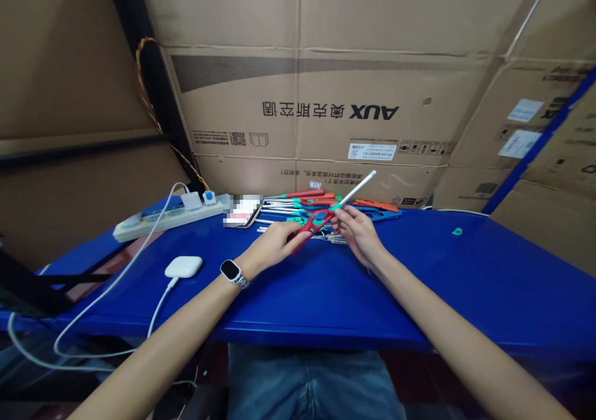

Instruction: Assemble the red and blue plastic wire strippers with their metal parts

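My left hand and my right hand hold one tool between them above the blue table. The tool has a red handle with a teal collar and a thin metal rod that points up to the right. My left hand grips the lower end of the red handle. The fingers of my right hand pinch it near the teal collar. A smartwatch sits on my left wrist. Behind my hands lies a pile of similar tools with red, blue and teal handles.
A white power strip with plugs lies at the back left, a white earbud case on a cable in front of it. A small teal part sits to the right. Cardboard boxes stand behind the table.
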Available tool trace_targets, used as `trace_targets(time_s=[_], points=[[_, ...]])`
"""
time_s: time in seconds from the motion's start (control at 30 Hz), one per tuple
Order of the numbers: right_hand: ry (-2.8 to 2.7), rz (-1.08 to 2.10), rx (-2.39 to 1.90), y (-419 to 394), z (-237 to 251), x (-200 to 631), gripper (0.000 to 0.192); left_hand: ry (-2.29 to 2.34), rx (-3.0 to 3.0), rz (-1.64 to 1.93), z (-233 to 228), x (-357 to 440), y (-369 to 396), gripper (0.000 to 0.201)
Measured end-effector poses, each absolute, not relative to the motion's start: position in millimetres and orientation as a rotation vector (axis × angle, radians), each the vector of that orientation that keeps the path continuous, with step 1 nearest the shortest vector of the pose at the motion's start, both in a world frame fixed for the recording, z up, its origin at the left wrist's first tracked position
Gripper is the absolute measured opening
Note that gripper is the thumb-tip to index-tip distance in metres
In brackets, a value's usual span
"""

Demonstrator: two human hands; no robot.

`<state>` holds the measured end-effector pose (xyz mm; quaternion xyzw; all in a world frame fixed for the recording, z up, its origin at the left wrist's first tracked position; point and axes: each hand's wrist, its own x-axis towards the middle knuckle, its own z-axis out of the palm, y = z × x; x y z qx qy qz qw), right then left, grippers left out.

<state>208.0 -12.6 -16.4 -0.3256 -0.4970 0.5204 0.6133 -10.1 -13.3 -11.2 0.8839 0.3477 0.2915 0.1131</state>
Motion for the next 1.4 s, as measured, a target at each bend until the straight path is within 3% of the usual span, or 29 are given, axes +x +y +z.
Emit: trace_targets(time_s=[0.17,0.4,0.57,0.83,1.2,1.4], points=[[-1.58,1.089,-0.838,-22.8,-30.4,182.5,0.033,0.968,2.39,0.956,-19.5,1.8,-15.1,0.046],[-1.602,0.985,-0.897,-24.1,-32.6,196.1,0.031,1.106,2.379,1.163,-13.1,-12.7,-15.9,0.056],[-2.034,0.514,-1.089,-30.0,-27.3,208.1,0.028,0.819,2.687,1.475,-12.8,-24.3,-20.4,0.054],[-2.552,0.022,-1.241,-40.9,-31.2,201.7,0.039,0.774,3.018,1.132,-17.9,-11.9,-24.8,0.045],[-2.598,0.108,-1.225,-35.7,-31.6,203.7,0.044,0.838,2.986,0.91,-23.6,-7.6,-19.4,0.044],[-2.084,0.149,-1.501,-29.6,-15.8,242.4,0.032,0.903,2.957,0.898,-16.6,3.4,-12.9,0.043]])
